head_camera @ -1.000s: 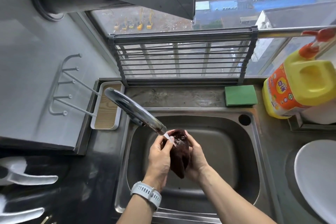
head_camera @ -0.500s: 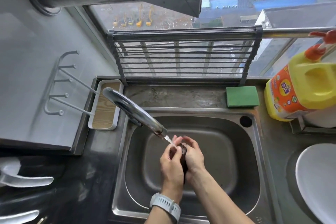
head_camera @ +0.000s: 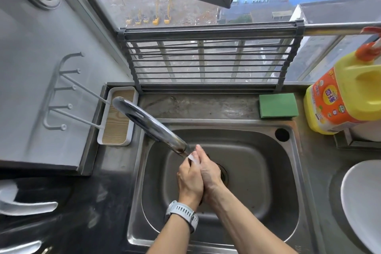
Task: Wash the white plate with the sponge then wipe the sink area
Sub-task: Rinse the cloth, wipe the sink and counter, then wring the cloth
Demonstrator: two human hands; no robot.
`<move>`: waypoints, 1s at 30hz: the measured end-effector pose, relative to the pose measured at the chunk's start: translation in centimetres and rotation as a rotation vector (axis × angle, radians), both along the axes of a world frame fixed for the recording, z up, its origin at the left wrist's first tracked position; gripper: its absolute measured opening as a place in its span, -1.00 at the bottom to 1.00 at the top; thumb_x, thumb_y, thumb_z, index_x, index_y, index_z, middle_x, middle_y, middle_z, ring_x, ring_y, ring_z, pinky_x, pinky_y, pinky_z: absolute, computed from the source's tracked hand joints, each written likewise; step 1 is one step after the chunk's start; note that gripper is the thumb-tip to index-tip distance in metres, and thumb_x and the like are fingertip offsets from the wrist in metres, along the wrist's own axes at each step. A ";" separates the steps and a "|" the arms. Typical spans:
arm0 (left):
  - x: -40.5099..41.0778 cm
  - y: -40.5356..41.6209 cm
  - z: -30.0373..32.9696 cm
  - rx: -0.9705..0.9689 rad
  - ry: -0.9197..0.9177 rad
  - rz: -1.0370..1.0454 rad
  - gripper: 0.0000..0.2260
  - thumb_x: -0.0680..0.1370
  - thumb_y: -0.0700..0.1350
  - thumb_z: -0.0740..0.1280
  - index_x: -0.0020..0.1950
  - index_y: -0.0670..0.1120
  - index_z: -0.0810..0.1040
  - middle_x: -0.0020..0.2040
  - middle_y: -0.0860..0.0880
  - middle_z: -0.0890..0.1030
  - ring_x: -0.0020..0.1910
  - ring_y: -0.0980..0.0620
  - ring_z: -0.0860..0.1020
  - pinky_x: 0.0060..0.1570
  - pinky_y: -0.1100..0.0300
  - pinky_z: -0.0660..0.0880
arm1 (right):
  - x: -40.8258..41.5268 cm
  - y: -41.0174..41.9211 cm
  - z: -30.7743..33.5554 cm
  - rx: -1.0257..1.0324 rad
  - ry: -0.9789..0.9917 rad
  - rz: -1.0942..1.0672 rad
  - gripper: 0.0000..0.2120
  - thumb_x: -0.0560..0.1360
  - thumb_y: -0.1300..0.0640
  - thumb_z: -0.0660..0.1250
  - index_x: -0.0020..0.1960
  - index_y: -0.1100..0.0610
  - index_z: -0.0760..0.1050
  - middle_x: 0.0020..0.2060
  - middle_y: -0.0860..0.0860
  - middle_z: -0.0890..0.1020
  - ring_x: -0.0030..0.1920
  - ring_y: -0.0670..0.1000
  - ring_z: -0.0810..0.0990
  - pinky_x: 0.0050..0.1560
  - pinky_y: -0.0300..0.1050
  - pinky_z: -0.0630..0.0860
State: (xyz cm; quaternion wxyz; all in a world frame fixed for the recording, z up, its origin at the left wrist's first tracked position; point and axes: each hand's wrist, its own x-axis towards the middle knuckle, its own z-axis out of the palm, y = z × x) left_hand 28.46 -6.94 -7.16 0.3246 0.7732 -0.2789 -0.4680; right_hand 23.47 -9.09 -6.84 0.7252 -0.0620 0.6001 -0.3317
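Both my hands are pressed together over the steel sink point(head_camera: 300, 173), right under the faucet point(head_camera: 148, 123) spout. Water runs onto them. My left hand point(head_camera: 188, 181), the one with the white watch, and my right hand point(head_camera: 210, 173) squeeze a dark brown cloth point(head_camera: 201, 202) between the palms. The cloth is almost fully hidden; only a dark bit shows below the wrists. The green sponge point(head_camera: 278, 105) lies on the ledge behind the sink, at the right. The white plate point(head_camera: 362, 202) rests on the counter at the far right, partly cut off.
A yellow and orange detergent bottle point(head_camera: 346, 97) stands at the right behind the plate. A roll-up drying rack point(head_camera: 206, 62) leans against the window. A white tray point(head_camera: 117, 121) sits left of the faucet. The drain point(head_camera: 224, 173) shows beside my right hand.
The cloth hung open between my hands a second ago; my hands have since closed together around it, hiding it, and shifted slightly right under the running water.
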 end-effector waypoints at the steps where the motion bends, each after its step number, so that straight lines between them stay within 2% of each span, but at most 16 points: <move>1: -0.1 0.0 0.0 0.024 0.023 0.012 -0.66 0.63 0.15 0.15 -0.05 0.05 0.67 -0.09 0.03 0.74 -0.04 0.00 0.68 0.11 -0.09 0.59 | -0.1 0.0 -0.2 -0.057 0.048 0.059 -0.67 0.57 -0.12 0.35 -0.14 0.14 0.60 -0.31 -0.03 0.65 -0.34 -0.11 0.64 -0.23 -0.20 0.57; 3: 0.0 0.0 -0.2 0.042 0.032 0.021 -0.67 0.65 0.12 0.15 -0.07 0.03 0.66 -0.09 0.02 0.74 -0.03 0.00 0.67 0.12 -0.09 0.58 | -0.3 0.2 -0.2 -0.161 0.104 0.127 -0.73 0.65 -0.08 0.23 0.02 0.12 0.53 -0.20 -0.03 0.63 -0.22 -0.07 0.63 -0.19 -0.19 0.53; 5: 0.1 0.2 -0.4 0.045 0.034 0.037 -0.66 0.67 0.08 0.15 -0.08 -0.01 0.66 -0.10 0.01 0.73 -0.04 0.00 0.68 0.11 -0.08 0.59 | -0.6 0.5 -0.1 -0.203 0.139 0.163 -0.75 0.66 -0.04 0.21 0.03 0.13 0.51 -0.17 0.01 0.62 -0.18 0.00 0.61 -0.19 -0.17 0.56; 7: 0.2 0.1 -0.2 0.042 0.022 0.043 -0.66 0.69 0.03 0.16 -0.09 -0.05 0.66 -0.12 -0.01 0.73 -0.07 0.00 0.68 0.07 -0.06 0.60 | -0.6 0.5 0.0 -0.205 0.202 0.215 -0.75 0.65 -0.03 0.23 -0.07 0.12 0.53 -0.22 0.00 0.64 -0.20 -0.01 0.63 -0.19 -0.15 0.61; 8: 0.2 0.2 0.0 0.029 0.019 0.044 -0.67 0.69 0.02 0.16 -0.10 -0.06 0.65 -0.13 -0.02 0.72 -0.07 -0.01 0.68 0.04 -0.05 0.61 | -0.6 0.5 -0.2 -0.202 0.241 0.249 -0.74 0.63 -0.03 0.26 -0.15 0.07 0.55 -0.25 -0.01 0.64 -0.22 0.00 0.62 -0.16 -0.07 0.60; 10: 0.1 0.3 0.4 0.005 0.032 0.052 -0.66 0.70 0.01 0.15 -0.10 -0.06 0.64 -0.13 -0.02 0.71 -0.06 -0.01 0.67 -0.01 0.02 0.60 | -0.8 0.1 -0.5 -0.246 0.377 0.357 -0.66 0.55 -0.06 0.30 -0.36 0.03 0.54 -0.40 -0.04 0.60 -0.31 -0.02 0.55 -0.17 0.07 0.56; 12: 0.1 0.4 -0.1 0.015 0.063 0.083 -0.65 0.70 0.03 0.15 -0.05 -0.09 0.66 -0.10 -0.03 0.72 -0.04 0.01 0.67 -0.01 0.08 0.59 | -1.1 -0.2 -0.9 -0.350 0.499 0.463 -0.63 0.53 -0.03 0.29 -0.44 0.01 0.49 -0.51 -0.04 0.53 -0.42 -0.08 0.45 -0.22 0.12 0.51; 14: -0.1 0.6 -0.6 0.064 0.164 0.139 -0.60 0.67 0.14 0.16 0.06 -0.08 0.69 -0.03 -0.04 0.73 0.02 -0.01 0.68 0.09 0.06 0.60 | -1.3 -0.3 -1.3 -0.453 0.604 0.537 -0.66 0.57 -0.04 0.25 -0.37 0.01 0.45 -0.47 -0.05 0.54 -0.38 -0.03 0.46 -0.21 0.08 0.47; 15: -0.2 0.8 -0.8 0.095 0.252 0.204 -0.55 0.65 0.21 0.16 0.10 -0.08 0.69 0.01 -0.07 0.74 0.06 -0.05 0.69 0.17 -0.01 0.59 | -1.4 -0.3 -1.3 -0.517 0.642 0.556 -0.70 0.58 -0.05 0.23 -0.29 0.01 0.44 -0.40 -0.05 0.56 -0.32 0.00 0.49 -0.16 0.05 0.47; 17: -0.1 0.9 -1.0 0.130 0.406 0.355 -0.52 0.66 0.22 0.15 0.14 -0.12 0.68 0.06 -0.15 0.73 0.10 -0.15 0.68 0.24 -0.14 0.57 | -1.8 0.1 -1.8 -0.607 0.617 0.505 -0.82 0.61 -0.02 0.27 -0.13 0.03 0.42 -0.22 -0.03 0.59 -0.18 0.00 0.53 -0.06 -0.05 0.46; 19: 0.4 0.9 -0.8 0.133 0.406 0.394 -0.54 0.67 0.18 0.16 0.11 -0.14 0.68 0.04 -0.18 0.73 0.06 -0.17 0.69 0.14 -0.10 0.61 | -2.9 0.6 -2.0 -0.589 0.602 0.465 -0.87 0.58 0.03 0.35 0.00 0.04 0.42 -0.04 -0.02 0.55 -0.03 -0.06 0.50 0.04 -0.20 0.38; 21: 1.1 0.7 -0.3 0.092 0.282 0.416 -0.57 0.65 0.18 0.22 0.02 -0.14 0.70 -0.02 -0.14 0.73 -0.03 -0.11 0.70 -0.01 0.02 0.62 | -4.7 0.9 -2.5 -0.468 0.603 0.449 -0.76 0.51 0.05 0.44 0.09 0.02 0.44 0.06 -0.04 0.50 0.07 -0.10 0.48 0.12 -0.26 0.33; 23: 1.7 0.7 0.1 0.056 0.220 0.496 -0.61 0.62 0.17 0.28 -0.08 -0.14 0.67 -0.07 -0.09 0.72 -0.10 -0.01 0.68 -0.01 0.09 0.57 | -6.0 1.5 -2.8 -0.318 0.532 0.327 -0.70 0.44 0.06 0.52 0.11 0.01 0.51 0.07 -0.02 0.59 0.09 -0.06 0.57 0.16 -0.14 0.47; 25: 1.7 0.6 0.3 0.066 0.302 0.517 -0.67 0.60 0.13 0.35 -0.09 -0.14 0.64 -0.09 -0.09 0.71 -0.11 -0.03 0.68 0.03 0.05 0.59 | -6.3 2.0 -3.1 -0.151 0.377 0.135 -0.68 0.41 0.09 0.55 0.13 0.09 0.60 0.02 0.07 0.70 0.07 0.05 0.66 0.15 0.03 0.60; 28: 0.4 0.7 0.2 0.073 0.330 0.422 -0.70 0.58 0.08 0.39 -0.15 -0.14 0.65 -0.14 -0.09 0.73 -0.10 -0.10 0.69 0.06 -0.06 0.62 | -5.4 2.8 -3.3 0.107 -0.101 -0.074 -0.59 0.38 0.02 0.54 0.15 0.23 0.65 0.04 0.17 0.72 0.13 0.21 0.67 0.23 0.15 0.58; 30: -0.7 1.2 -0.2 0.063 0.120 0.216 -0.68 0.59 0.11 0.35 -0.21 -0.08 0.66 -0.13 -0.06 0.72 -0.03 -0.10 0.66 0.13 -0.04 0.58 | -4.2 3.1 -2.6 0.178 -0.363 -0.108 -0.65 0.41 -0.04 0.48 0.04 0.21 0.65 0.02 0.19 0.69 0.10 0.23 0.64 0.30 0.14 0.51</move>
